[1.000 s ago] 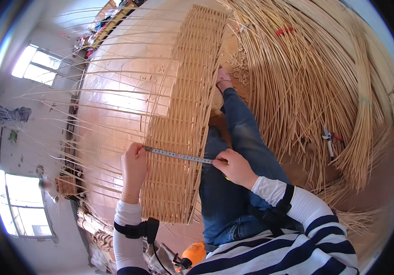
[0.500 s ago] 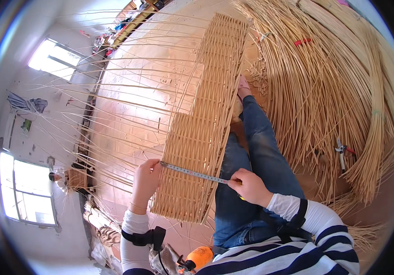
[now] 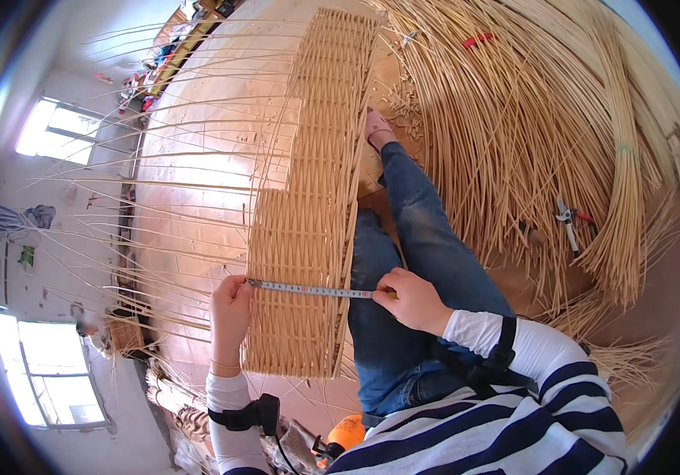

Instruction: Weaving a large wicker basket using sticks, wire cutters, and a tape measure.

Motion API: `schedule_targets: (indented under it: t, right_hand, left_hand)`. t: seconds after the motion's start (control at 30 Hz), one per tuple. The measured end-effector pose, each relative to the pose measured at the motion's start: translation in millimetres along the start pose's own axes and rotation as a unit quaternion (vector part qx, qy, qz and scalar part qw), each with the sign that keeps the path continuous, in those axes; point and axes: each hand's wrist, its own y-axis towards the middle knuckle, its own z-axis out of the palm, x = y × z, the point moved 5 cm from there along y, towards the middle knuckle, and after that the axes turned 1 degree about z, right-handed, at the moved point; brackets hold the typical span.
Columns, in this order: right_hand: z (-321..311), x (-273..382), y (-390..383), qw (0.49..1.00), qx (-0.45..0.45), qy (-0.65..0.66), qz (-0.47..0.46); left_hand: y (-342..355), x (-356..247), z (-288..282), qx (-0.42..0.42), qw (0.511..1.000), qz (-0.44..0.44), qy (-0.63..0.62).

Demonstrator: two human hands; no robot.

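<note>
A long woven cane panel (image 3: pixel 292 328), with a stepped left side and long loose rods sticking out leftward, lies lengthwise in front of me, beside my jeans-clad legs. A steel tape measure (image 3: pixel 312 291) is stretched crosswise over its nearer part. My left hand (image 3: pixel 231 313) pinches the tape's end at the panel's left edge. My right hand (image 3: pixel 409 301) grips the tape's other end past the right edge, over my thigh; the case is mostly hidden by that hand.
Cane bundles (image 3: pixel 498 142) spread over the right side, with pruning shears (image 3: pixel 568 226) on them. An orange container (image 3: pixel 346 431) is at the bottom. Piled items (image 3: pixel 150 75) line the far left wall, below windows. A wicker basket (image 3: pixel 125 336) stands near the lower window.
Both hands and the stretched tape have moved a little toward me along the panel, to nearer its lower end. The tape lies more level, and the view has shifted slightly.
</note>
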Motion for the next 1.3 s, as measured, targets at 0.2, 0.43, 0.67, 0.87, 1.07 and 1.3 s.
schedule_targets:
  t: [0.2,0.43,0.67,0.87,1.07,1.3]
  right_hand:
    - [7,-12,3,0.998,0.035,0.016,-0.049]
    - [-33,-8,29,0.989,0.009,0.147,-0.011]
    - [-46,-17,38,0.993,0.035,0.108,0.025]
    - [-38,-25,42,0.996,0.025,0.088,0.015]
    - [-39,-24,46,0.999,0.005,0.041,0.019]
    - [-31,-29,58,0.999,-0.045,-0.011,-0.001]
  left_hand:
    - [-6,1,-3,-0.005,0.987,0.074,0.143]
    - [29,-74,-8,-0.071,0.985,0.12,0.102]
    - [61,-11,15,0.043,0.999,0.02,0.001]
    - [55,-19,21,0.046,0.996,-0.006,-0.074]
    - [47,-25,34,-0.08,0.995,0.048,-0.025]
    - [60,-13,35,-0.121,0.992,-0.018,-0.029]
